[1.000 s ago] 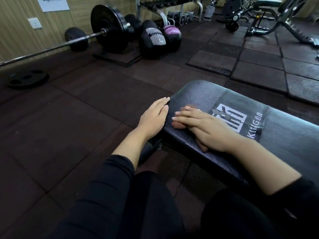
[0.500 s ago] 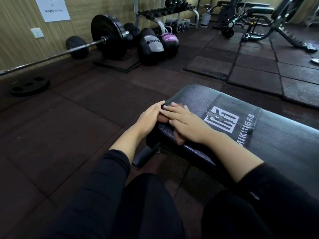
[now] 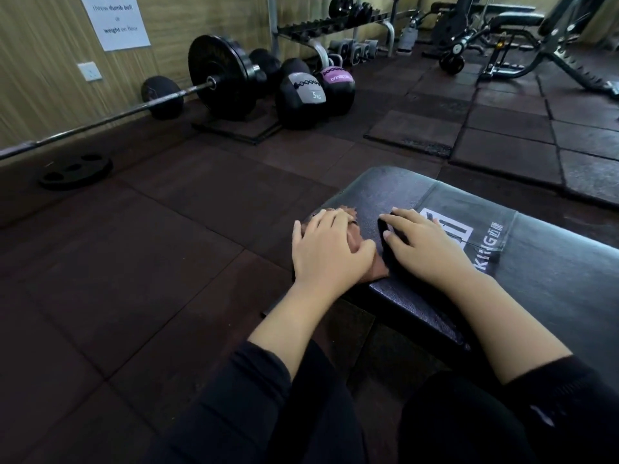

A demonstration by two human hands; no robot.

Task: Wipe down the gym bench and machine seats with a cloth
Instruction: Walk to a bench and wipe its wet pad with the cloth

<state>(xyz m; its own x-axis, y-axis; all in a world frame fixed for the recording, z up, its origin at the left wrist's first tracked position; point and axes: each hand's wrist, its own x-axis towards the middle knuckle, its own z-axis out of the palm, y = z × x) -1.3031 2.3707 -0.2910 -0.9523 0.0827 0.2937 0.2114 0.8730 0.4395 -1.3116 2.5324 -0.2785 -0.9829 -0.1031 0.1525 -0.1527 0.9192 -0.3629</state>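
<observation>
On the one bench (image 3: 552, 279), left hand (image 3: 326, 252) presses one brown cloth (image 3: 360, 242), right hand (image 3: 425, 246) flat, fingers straight.

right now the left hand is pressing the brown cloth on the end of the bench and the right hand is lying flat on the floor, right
Not quite. The right hand is not on the floor; it rests on the black bench pad, by the white logo, as the head view shows. The rest holds: the left hand presses the brown cloth on the bench end.
</observation>
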